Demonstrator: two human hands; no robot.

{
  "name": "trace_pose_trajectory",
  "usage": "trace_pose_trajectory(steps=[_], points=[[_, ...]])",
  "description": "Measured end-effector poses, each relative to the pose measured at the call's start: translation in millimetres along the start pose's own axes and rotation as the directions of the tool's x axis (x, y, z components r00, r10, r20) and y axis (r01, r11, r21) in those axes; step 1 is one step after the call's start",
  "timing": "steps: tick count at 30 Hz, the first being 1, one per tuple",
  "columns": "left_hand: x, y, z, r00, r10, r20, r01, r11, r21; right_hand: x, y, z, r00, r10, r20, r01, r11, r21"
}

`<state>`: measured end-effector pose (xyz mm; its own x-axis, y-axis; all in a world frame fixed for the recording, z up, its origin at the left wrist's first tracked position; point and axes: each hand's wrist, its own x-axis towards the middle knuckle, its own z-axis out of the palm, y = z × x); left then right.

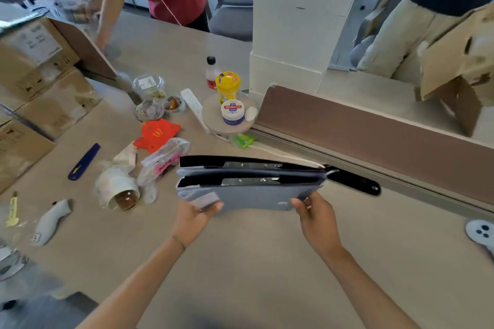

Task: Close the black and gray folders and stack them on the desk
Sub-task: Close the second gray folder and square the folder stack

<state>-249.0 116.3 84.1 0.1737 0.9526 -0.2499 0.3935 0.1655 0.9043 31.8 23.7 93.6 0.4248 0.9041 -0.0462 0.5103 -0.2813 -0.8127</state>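
Folders (251, 189) stacked — beige desk (256, 262), cluttered

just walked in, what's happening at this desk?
A person holds the gray folder with both hands, left hand at its left corner and right hand at its right. It sits directly in front of the black folder, both showing metal clips, so they look partly open. Clutter covers the desk to the left, including a tipped cup.
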Motion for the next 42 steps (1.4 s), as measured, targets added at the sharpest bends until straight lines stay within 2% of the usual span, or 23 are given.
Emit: trace_pose_trajectory(steps=[3,6,11,16,21,24,27,31,37,40,42], points=[[1,-19,6,0.995,-0.088,0.042,0.085,0.993,0.084,-3,15,10,0.995,0.042,0.093,-0.024,0.982,-0.188],[5,-27,14,0.997,-0.074,0.014,0.072,0.994,0.078,-1,30,21,0.989,0.085,0.125,-0.045,0.956,-0.29],[23,-28,8,0.998,-0.04,0.048,0.039,0.999,0.025,15,23,17,0.992,-0.017,0.122,0.049,0.962,-0.268],[26,-16,9,0.989,-0.036,0.141,0.057,0.988,-0.147,20,21,0,0.987,0.032,0.158,0.006,0.973,-0.23],[15,5,36,0.98,-0.113,0.161,0.16,0.934,-0.319,6,33,-20,0.976,0.17,0.138,-0.148,0.976,-0.158],[2,18,63,0.974,-0.141,0.179,0.193,0.929,-0.317,-11,50,-39,0.963,0.257,0.085,-0.242,0.958,-0.154],[-13,25,95,0.969,-0.173,0.176,0.213,0.947,-0.242,-33,65,-60,0.946,0.325,0.016,-0.323,0.943,-0.084],[-35,34,151,0.972,-0.144,0.185,0.171,0.975,-0.141,-66,95,-85,0.885,0.449,-0.125,-0.454,0.891,-0.013],[-64,41,240,0.963,-0.122,0.242,0.114,0.992,0.046,-109,156,-128,0.729,0.639,-0.246,-0.608,0.769,0.199],[-74,40,284,0.947,-0.193,0.256,0.153,0.974,0.169,-128,184,-154,0.657,0.693,-0.298,-0.634,0.721,0.28],[-78,37,314,0.93,-0.254,0.267,0.207,0.96,0.191,-135,201,-170,0.629,0.703,-0.331,-0.634,0.71,0.305]])
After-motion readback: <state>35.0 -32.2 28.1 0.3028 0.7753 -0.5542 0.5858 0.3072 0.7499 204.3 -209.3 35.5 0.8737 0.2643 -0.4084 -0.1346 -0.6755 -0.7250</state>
